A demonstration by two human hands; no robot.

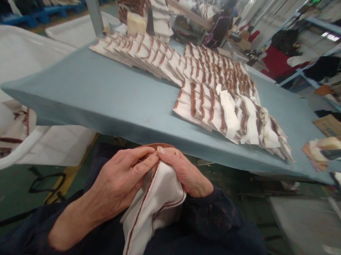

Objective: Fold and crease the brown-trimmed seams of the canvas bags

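Note:
A white cloth piece with brown trim [158,195] hangs over my lap, below the near edge of the table. My left hand [125,174] pinches its brown-edged top from the left. From the other side my right hand [180,166] grips the same piece, thumb pressed on the seam. The fingertips of both hands meet at one spot, and a curved brown strip [158,145] shows just above them. What lies between the fingertips is too small to make out.
A blue-covered table [104,89] stretches ahead, bearing rows of stacked white cloth pieces with brown edges [200,106]. White bins [23,47] stand at the left, one with similar pieces inside. Further back a person [221,27] sits. A cardboard box [332,126] is at the right.

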